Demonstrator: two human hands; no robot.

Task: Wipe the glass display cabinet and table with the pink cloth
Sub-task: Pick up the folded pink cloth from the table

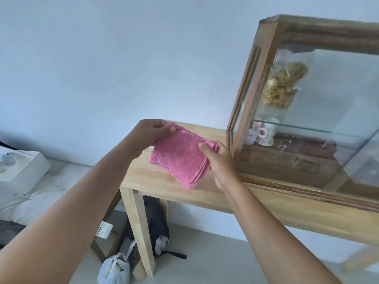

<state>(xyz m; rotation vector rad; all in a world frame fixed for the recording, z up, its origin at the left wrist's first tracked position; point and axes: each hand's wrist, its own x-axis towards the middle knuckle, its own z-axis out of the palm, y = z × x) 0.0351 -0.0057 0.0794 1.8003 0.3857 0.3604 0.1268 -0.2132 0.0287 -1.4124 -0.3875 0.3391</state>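
left hand (150, 133) is pinching the far corner of the folded pink cloth (181, 156), right hand (218, 160) clamping its rt edge, w/ cloth hanging just above the wooden surface (162, 179) beside the glass display cabinet (307, 111). soft, light, floppy; prob best gripping bunched layers, going gently on fragile glass.

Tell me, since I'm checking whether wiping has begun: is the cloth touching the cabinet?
Apart. The head view shows the cloth held up in both hands, with the right hand and bare tabletop between it and the cabinet.

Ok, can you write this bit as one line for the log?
pink cloth: folded, above table | left hand, right hand: holding it | cabinet: untouched
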